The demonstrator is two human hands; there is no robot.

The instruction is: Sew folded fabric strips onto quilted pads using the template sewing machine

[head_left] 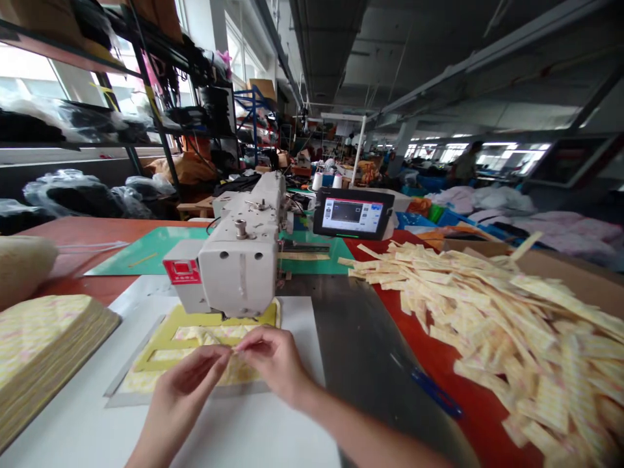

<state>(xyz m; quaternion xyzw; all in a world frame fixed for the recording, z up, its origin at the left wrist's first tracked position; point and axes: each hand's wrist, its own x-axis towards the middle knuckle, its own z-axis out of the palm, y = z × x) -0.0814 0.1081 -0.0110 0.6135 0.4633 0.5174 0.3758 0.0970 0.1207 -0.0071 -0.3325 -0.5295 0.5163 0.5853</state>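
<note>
Left hand [188,383], right hand [277,361], both pinching, perhaps fabric [205,335]

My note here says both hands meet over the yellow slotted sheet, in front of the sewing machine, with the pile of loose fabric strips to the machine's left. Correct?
Not quite: the head view shows the pile of loose fabric strips to the right of the sewing machine. The left hand and right hand do meet over the yellow slotted sheet.
</note>
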